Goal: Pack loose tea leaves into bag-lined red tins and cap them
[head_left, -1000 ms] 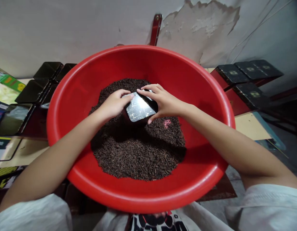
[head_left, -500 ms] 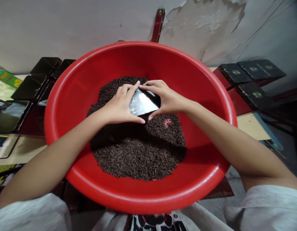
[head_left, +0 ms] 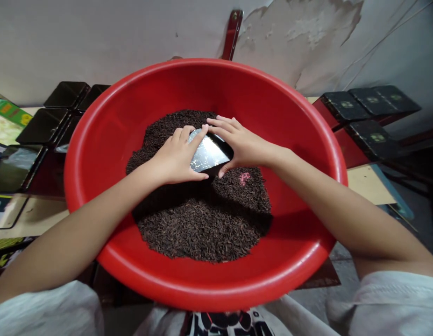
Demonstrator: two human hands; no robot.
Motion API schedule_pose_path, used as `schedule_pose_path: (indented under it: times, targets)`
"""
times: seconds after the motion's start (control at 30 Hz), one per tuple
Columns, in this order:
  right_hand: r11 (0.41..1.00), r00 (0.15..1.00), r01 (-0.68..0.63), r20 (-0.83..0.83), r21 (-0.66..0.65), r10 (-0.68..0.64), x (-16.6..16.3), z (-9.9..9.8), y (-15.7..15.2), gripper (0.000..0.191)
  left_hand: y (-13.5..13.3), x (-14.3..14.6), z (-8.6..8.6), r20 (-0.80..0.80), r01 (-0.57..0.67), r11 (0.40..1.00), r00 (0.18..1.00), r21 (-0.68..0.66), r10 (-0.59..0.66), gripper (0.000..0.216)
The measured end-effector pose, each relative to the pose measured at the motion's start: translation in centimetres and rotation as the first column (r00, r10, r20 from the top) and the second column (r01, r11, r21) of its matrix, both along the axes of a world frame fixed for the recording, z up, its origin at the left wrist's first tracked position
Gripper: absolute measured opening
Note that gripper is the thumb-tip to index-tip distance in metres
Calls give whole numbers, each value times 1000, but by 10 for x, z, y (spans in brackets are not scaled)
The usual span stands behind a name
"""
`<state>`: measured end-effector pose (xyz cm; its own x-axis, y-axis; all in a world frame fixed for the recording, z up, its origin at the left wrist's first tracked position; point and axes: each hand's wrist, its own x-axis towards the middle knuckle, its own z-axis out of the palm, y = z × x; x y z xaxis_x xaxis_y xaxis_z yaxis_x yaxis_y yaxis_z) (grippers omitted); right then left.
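Observation:
A large red plastic basin (head_left: 300, 140) sits in front of me, holding a heap of dark loose tea leaves (head_left: 198, 224). A shiny black square tin (head_left: 207, 153) lies tilted in the leaves near the basin's middle. My left hand (head_left: 177, 156) wraps its fingers over the tin's left side and top. My right hand (head_left: 239, 142) grips the tin's right side, fingers curled over its far edge. A small pink scrap (head_left: 243, 177) rests on the leaves just right of the tin.
Several black square tins (head_left: 44, 126) stand at the left, and more black tins with green labels (head_left: 363, 112) lie on red boxes at the right. A peeling grey wall (head_left: 97, 37) rises behind. A red handle (head_left: 232, 32) sticks up behind the basin.
My left hand has slid further over the tin, from its left corner to covering its left side. The tin has shifted slightly away from me.

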<state>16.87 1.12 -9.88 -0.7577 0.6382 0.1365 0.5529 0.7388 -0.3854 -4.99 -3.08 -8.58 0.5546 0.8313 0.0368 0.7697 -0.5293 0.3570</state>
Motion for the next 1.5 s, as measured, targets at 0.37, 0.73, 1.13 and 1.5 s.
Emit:
schedule_pose_path:
  times: [0.37,0.73,1.13,1.5]
  targets:
    - [883,752,216,-505,-417,-422,-15,-27,-3,89,13,-1,-11,569,-109,967,791,-230,224,76]
    - [509,564,68,-388,-858,-729,-25,-25,5,51,10,24,-43,730,-107,735,87,-670,678,41]
    - [590,556,173,-416,-789,-719,-27,-20,-3,49,6,22,-31,709,-184,736,199,-651,677,33]
    - [642,494,69,-533,-763,-687,-22,-29,-6,56,-13,18,-9,86,-88,992,993,94,80,88]
